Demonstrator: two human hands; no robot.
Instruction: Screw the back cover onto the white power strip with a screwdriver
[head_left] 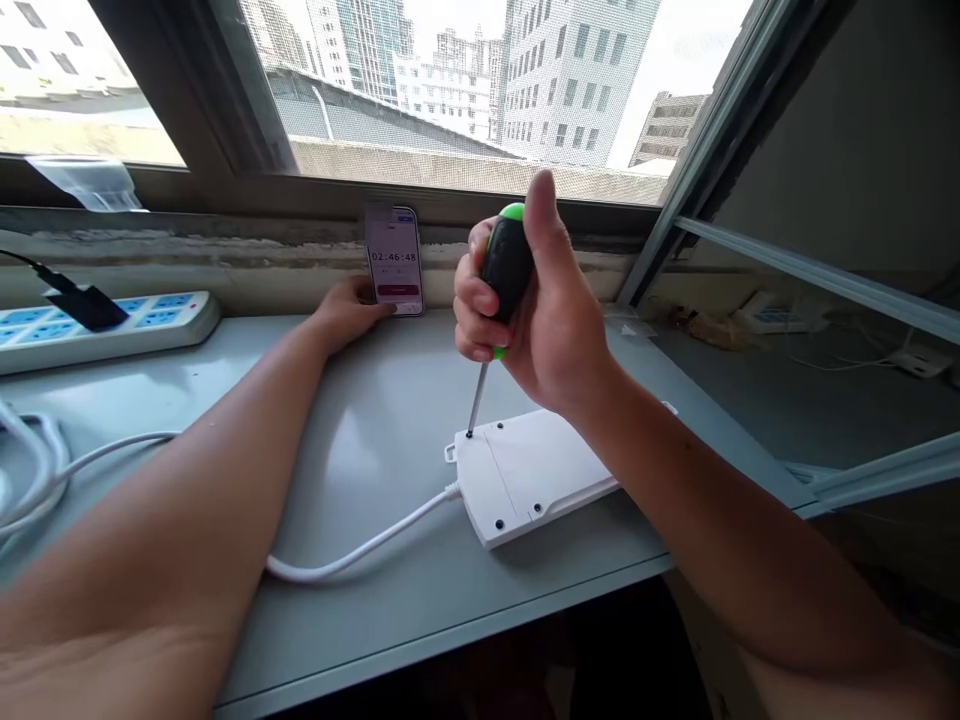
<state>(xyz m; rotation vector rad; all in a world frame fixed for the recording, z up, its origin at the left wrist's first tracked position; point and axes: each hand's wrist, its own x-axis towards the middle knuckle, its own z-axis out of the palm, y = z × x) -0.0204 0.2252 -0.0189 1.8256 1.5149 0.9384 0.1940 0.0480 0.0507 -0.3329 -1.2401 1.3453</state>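
My right hand (536, 290) is closed round the black and green handle of a screwdriver (508, 265), thumb pointing up. The slim metal shaft slants down, and its tip meets a screw hole at the far left corner of a white power strip (540, 460). That strip lies on its back face up, with several dark screw holes showing; my forearm hides part of its right end. A white cord (360, 552) leaves its left end. By the window wall, my left hand (349, 312) grips the lower left edge of an upright smartphone (396, 262) showing a timer.
On the left stands another power strip (199, 318) with blue sockets and a black plug (86, 305). Coiled white cable (45, 470) lies in front of it. A clear plastic cup (94, 183) is at the sill. A metal frame (810, 285) borders the grey desk (360, 400) on the right.
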